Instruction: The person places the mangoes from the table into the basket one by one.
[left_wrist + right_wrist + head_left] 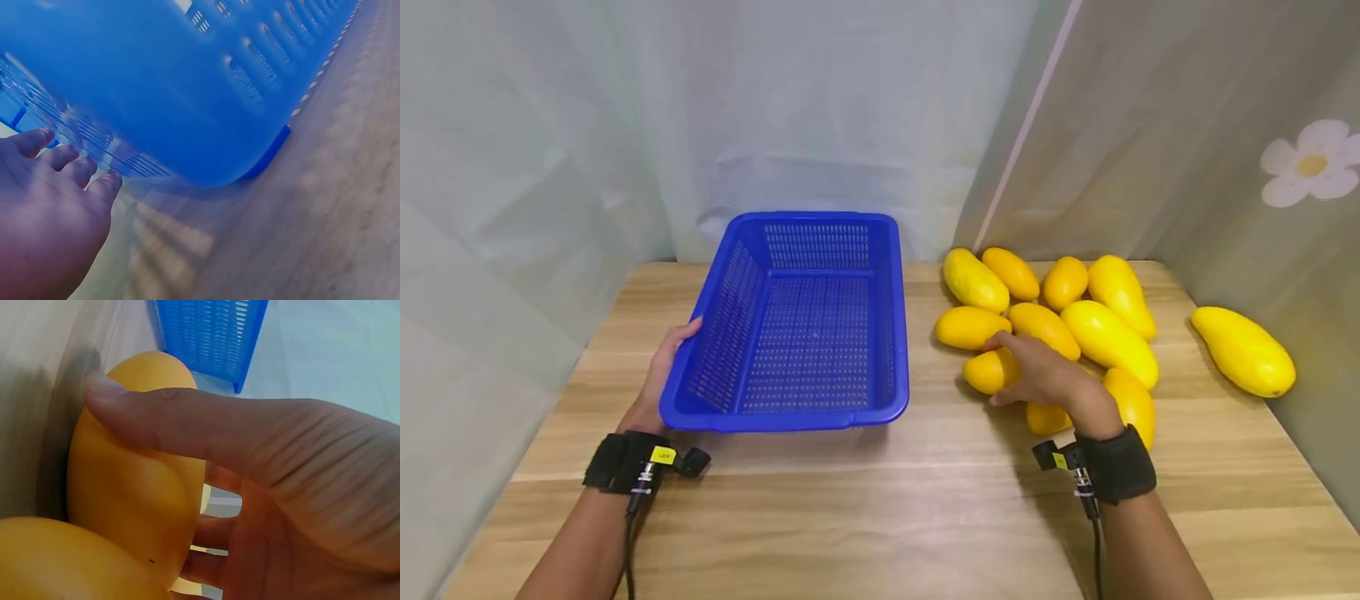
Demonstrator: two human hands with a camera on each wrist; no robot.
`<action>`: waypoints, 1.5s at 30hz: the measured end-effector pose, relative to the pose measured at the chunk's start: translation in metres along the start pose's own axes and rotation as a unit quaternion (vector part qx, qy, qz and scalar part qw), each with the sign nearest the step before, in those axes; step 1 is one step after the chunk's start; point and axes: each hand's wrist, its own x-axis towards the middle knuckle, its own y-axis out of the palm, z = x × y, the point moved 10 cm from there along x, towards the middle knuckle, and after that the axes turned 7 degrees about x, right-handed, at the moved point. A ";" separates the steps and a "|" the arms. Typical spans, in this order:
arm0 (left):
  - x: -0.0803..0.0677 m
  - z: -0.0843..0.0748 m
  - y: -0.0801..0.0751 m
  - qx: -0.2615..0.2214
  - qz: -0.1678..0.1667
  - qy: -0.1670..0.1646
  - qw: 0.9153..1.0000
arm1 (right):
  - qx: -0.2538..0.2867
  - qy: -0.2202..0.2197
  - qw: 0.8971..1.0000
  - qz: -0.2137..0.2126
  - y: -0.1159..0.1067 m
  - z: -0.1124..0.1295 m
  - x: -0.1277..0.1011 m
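Yellow mango [989, 371], small, smooth skin: held in my right hand [1047, 377], thumb [187, 428] laid across its upper side and fingers curled under it, as the right wrist view shows. It lies on the wooden table [925, 500] at the near left edge of the mango pile [1075, 333].

Other mangoes: one touching the back of my grip, seen at the lower edge of the right wrist view; several more just beyond and to the right of my knuckles; one lone mango [1244, 351] well apart to the right.

Blue plastic basket [797, 321], perforated, to the left of the held mango. My left hand [662, 371] rests against its left wall, fingers [94, 181] straight and relaxed, gripping nothing.

Backdrop: pale curtain [625, 125].
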 end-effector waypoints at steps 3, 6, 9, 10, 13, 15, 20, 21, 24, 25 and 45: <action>-0.001 -0.004 -0.002 0.018 -0.010 0.006 1.000 | -0.021 -0.009 1.000 0.003 -0.002 0.004 0.000; 0.000 -0.007 -0.001 0.024 -0.012 0.018 0.999 | -0.029 -0.018 0.999 0.006 -0.004 0.006 0.000; 0.003 -0.010 0.002 0.003 0.000 0.029 1.000 | -0.034 -0.031 0.999 0.005 -0.006 0.008 0.000; 0.003 -0.011 0.004 -0.009 0.006 0.032 0.999 | -0.034 -0.032 0.999 0.005 -0.006 0.008 0.000; 0.003 -0.010 0.008 -0.046 0.027 0.035 0.998 | -0.026 -0.028 0.999 0.015 -0.003 0.006 -0.001; 0.001 -0.009 0.010 -0.059 0.038 0.033 0.997 | -0.021 -0.020 0.999 0.026 0.002 0.004 -0.003; -0.002 -0.009 0.007 -0.061 0.033 0.025 0.997 | -0.014 -0.022 0.999 0.030 0.006 0.003 -0.001; -0.002 -0.009 0.005 -0.054 0.027 0.024 0.998 | -0.013 -0.024 0.999 0.029 0.006 0.004 0.000; -0.003 -0.010 0.004 -0.043 0.020 0.022 0.999 | -0.011 -0.028 0.999 0.025 0.003 0.007 0.000; -0.003 -0.011 0.004 -0.043 0.018 0.024 0.999 | -0.010 -0.032 0.999 0.021 0.002 0.009 0.000; 0.002 -0.005 0.007 -0.044 0.008 0.021 0.999 | 0.011 -0.032 0.998 -0.059 -0.028 0.021 -0.016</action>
